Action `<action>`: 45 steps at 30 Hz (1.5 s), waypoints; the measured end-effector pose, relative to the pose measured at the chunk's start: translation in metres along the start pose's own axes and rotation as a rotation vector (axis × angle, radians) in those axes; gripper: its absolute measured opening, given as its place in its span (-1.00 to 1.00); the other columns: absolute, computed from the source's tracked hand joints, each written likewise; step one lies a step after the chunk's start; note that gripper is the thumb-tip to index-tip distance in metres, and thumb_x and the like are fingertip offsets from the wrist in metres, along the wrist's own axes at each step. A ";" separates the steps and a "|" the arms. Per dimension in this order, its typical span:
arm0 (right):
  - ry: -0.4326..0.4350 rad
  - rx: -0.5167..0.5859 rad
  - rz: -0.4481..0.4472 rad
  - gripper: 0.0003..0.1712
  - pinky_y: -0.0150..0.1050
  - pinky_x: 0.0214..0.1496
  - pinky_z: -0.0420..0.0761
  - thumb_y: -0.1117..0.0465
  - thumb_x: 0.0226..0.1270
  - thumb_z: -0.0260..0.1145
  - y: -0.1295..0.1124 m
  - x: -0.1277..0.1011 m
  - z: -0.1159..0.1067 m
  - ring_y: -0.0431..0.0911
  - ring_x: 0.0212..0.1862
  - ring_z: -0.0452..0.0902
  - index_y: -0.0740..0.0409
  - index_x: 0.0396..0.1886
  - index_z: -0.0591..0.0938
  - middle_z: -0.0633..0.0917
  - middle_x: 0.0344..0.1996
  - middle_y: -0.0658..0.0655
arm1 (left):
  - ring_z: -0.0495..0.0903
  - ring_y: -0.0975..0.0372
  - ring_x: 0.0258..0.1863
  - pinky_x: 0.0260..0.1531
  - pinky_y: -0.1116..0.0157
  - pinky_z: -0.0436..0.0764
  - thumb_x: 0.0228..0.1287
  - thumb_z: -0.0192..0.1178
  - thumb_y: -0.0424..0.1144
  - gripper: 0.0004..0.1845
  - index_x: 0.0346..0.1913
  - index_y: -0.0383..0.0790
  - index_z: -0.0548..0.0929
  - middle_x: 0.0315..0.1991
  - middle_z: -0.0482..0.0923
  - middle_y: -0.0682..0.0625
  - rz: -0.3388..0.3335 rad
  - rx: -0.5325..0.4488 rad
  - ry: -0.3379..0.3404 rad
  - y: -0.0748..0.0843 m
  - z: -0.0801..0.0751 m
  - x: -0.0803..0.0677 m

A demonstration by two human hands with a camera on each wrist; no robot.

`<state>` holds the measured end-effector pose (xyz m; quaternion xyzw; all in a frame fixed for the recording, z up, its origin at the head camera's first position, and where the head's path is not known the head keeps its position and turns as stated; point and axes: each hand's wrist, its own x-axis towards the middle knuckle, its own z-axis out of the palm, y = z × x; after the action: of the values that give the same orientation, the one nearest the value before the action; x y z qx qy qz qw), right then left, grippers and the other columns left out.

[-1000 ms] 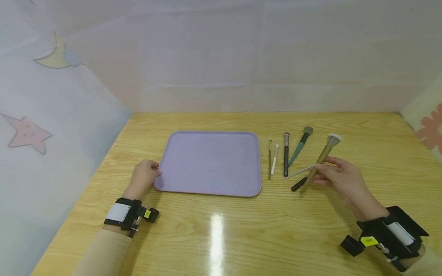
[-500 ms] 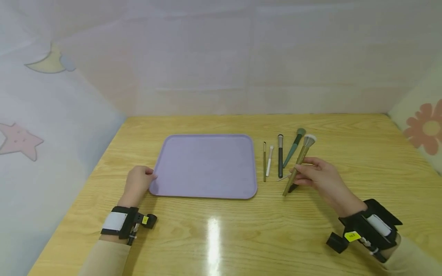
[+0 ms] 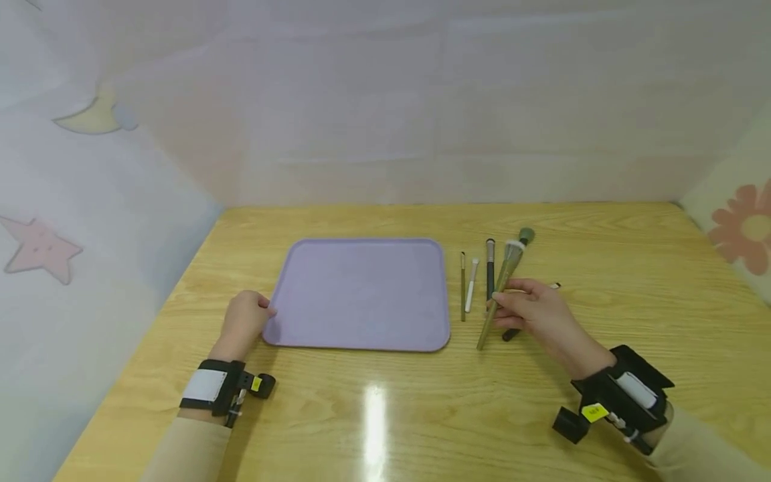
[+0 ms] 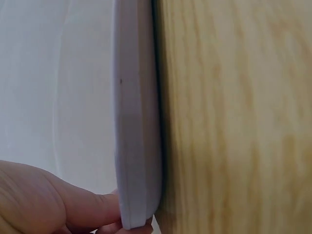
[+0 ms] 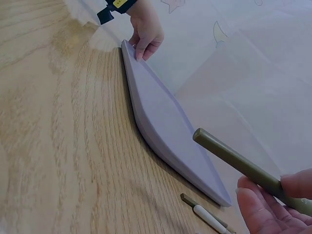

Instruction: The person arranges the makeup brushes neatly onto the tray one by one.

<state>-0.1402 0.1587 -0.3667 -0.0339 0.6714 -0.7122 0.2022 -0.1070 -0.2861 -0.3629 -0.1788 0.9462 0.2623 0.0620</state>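
Observation:
My left hand (image 3: 243, 321) holds the near left corner of a lilac tray (image 3: 361, 294), and the left wrist view has the thumb pressed at the tray's rim (image 4: 134, 146). Above the table, my right hand (image 3: 536, 314) pinches a makeup brush (image 3: 504, 278) with an olive handle and pale-tipped bristles. It tilts bristles up; its handle end (image 5: 219, 149) points toward the tray in the right wrist view. Behind it lie a dark brush (image 3: 490, 258) and a green brush (image 3: 527, 235), both partly hidden. A black-handled brush (image 3: 512, 333) lies largely under the right hand.
Between tray and right hand lie a thin olive brush (image 3: 462, 291) and a small white brush (image 3: 470, 291). The wooden table (image 3: 301, 415) meets a pale cloth backdrop (image 3: 361, 120) at its far edge and left side.
My right hand has carried the olive-handled brush leftward, toward the tray, passing over the other brushes. The left hand stays at the tray's corner; the view has shifted slightly.

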 end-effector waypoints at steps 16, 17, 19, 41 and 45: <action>0.017 -0.075 0.006 -0.38 -0.33 -0.27 0.65 0.37 0.43 0.12 0.004 0.016 0.027 -0.23 -0.37 0.62 0.64 0.30 0.11 0.64 -0.35 0.02 | 0.56 -0.10 -0.26 -0.31 0.08 0.57 0.28 0.15 -0.46 -0.78 -0.16 -0.66 0.55 -0.24 0.55 -0.41 -0.040 0.027 -0.009 -0.007 -0.007 -0.002; 0.012 -0.084 0.005 -0.39 -0.33 -0.27 0.65 0.36 0.43 0.13 0.004 0.017 0.028 -0.23 -0.36 0.62 0.64 0.30 0.13 0.64 -0.35 0.01 | 0.56 -0.10 -0.26 -0.31 0.08 0.57 0.28 0.15 -0.46 -0.78 -0.16 -0.66 0.54 -0.24 0.55 -0.41 -0.044 0.024 -0.011 -0.007 -0.007 -0.002; 0.002 -0.086 0.004 -0.40 -0.34 -0.28 0.65 0.36 0.43 0.13 0.004 0.018 0.030 -0.23 -0.36 0.62 0.63 0.28 0.15 0.65 -0.35 0.00 | 0.55 -0.10 -0.26 -0.31 0.09 0.56 0.29 0.14 -0.46 -0.78 -0.16 -0.65 0.54 -0.24 0.55 -0.41 -0.049 0.020 -0.017 -0.008 -0.007 -0.002; 0.012 -0.109 0.016 -0.46 -0.34 -0.37 0.63 0.41 0.39 0.16 0.006 0.030 0.043 -0.23 -0.42 0.59 0.66 0.23 0.24 0.66 -0.42 0.02 | 0.57 -0.06 -0.28 -0.33 0.12 0.57 0.29 0.16 -0.46 -0.80 -0.16 -0.62 0.56 -0.24 0.57 -0.38 -0.019 0.022 -0.001 0.011 0.002 0.006; 0.016 -0.109 0.017 -0.45 -0.35 -0.38 0.63 0.40 0.37 0.18 0.007 0.032 0.046 -0.23 -0.44 0.60 0.66 0.23 0.25 0.68 -0.44 0.02 | 0.57 -0.05 -0.29 -0.35 0.14 0.58 0.29 0.16 -0.45 -0.79 -0.15 -0.62 0.56 -0.25 0.57 -0.37 -0.002 0.053 0.005 0.014 0.004 0.007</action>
<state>-0.1532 0.1041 -0.3760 -0.0335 0.7111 -0.6731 0.2006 -0.1191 -0.2746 -0.3612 -0.1788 0.9527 0.2369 0.0648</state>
